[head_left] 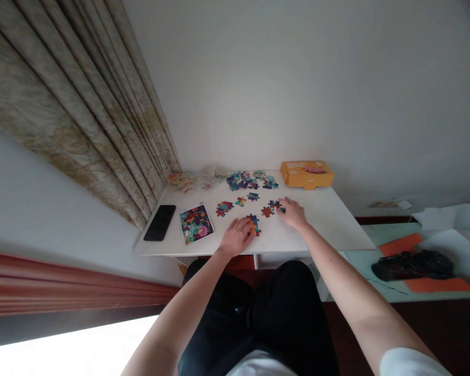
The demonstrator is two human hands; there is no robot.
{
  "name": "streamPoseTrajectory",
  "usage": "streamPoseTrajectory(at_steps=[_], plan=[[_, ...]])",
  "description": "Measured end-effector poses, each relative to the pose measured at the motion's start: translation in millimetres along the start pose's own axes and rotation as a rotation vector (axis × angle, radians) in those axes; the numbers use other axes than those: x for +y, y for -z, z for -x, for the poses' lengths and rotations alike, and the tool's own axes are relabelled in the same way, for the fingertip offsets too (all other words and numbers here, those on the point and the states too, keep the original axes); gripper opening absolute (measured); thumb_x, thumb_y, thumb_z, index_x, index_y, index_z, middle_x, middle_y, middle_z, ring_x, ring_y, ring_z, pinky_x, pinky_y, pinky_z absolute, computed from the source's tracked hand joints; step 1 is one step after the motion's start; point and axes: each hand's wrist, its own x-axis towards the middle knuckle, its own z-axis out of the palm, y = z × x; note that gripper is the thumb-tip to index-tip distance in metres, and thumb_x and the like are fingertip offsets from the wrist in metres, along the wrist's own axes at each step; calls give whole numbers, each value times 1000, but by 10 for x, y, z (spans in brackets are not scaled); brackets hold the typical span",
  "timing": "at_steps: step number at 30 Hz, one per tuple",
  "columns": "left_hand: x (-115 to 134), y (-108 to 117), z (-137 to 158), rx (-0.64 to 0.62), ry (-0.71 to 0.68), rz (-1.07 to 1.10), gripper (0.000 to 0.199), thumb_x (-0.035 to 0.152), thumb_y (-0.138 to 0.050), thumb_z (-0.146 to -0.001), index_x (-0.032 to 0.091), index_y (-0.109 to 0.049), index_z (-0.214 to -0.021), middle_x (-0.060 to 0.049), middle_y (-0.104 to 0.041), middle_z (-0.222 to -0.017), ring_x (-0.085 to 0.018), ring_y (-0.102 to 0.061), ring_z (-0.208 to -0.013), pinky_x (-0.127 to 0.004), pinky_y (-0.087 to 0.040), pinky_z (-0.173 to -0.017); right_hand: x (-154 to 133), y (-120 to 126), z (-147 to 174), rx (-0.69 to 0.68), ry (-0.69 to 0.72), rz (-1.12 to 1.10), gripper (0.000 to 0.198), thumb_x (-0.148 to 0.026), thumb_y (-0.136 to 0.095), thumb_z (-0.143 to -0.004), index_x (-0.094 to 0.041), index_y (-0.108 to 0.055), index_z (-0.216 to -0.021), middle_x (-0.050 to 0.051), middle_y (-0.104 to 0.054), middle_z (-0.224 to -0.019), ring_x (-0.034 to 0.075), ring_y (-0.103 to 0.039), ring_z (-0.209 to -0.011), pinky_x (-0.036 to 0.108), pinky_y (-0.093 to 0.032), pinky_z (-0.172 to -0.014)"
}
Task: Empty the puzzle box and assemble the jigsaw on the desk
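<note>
My left hand [237,236] lies palm down near the table's front edge, its fingertips on a small joined group of orange and blue jigsaw puzzle pieces [257,225]. To the right, my right hand [293,213] has its fingers bent and drawn together at a dark jigsaw puzzle piece, partly hidden under them. Brown puzzle pieces [267,212] lie just left of those fingers. Farther back are a red and blue cluster [224,208], a yellow-green piece [241,201] and a blue piece [253,196]. A colourful picture card [197,223] lies left of my left hand.
A pile of loose puzzle pieces [241,180] sits at the table's back, beside clear bags of pieces [182,181]. An orange box [307,175] stands back right. A black phone [160,223] rests at the left edge, near the curtain [113,94]. Black shoes [413,265] lie lower right.
</note>
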Motion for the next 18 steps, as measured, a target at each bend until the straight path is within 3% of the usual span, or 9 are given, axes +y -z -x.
streamPoseTrajectory(at_steps=[5,10,14,18], plan=[[39,-34,-8,-23,3,6,33,32,-53,-106,22,-66,-135,-10,-65,-147,-24,-56,-141,-50,-38,-124,158,-56,-203,-130,63,-26,46,-26,-74,-85,-28,-72,-131,12,-72,-134,34,-63,-122,52,-51,-103],[33,-25,12,-33,14,7,31,33,-60,-102,24,-69,-131,-10,-67,-143,-25,-59,-138,-51,-38,-123,178,-96,-385,-168,-6,-191,61,-16,-82,-70,-15,-71,-131,15,-76,-115,24,-72,-95,38,-57,-89],[30,-30,2,-28,17,15,31,33,-59,-102,24,-69,-130,-10,-67,-144,-25,-58,-138,-52,-37,-124,174,-101,-449,-176,-60,-404,39,-17,-85,-64,-16,-78,-103,8,-79,-89,20,-71,-75,31,-57,-71],[21,-45,2,-19,15,26,30,32,-60,-102,24,-69,-130,-9,-67,-143,-25,-58,-138,-51,-37,-124,109,-59,-441,-94,-183,-613,25,-28,-85,-69,-17,-76,-88,4,-76,-74,20,-70,-67,33,-56,-69]])
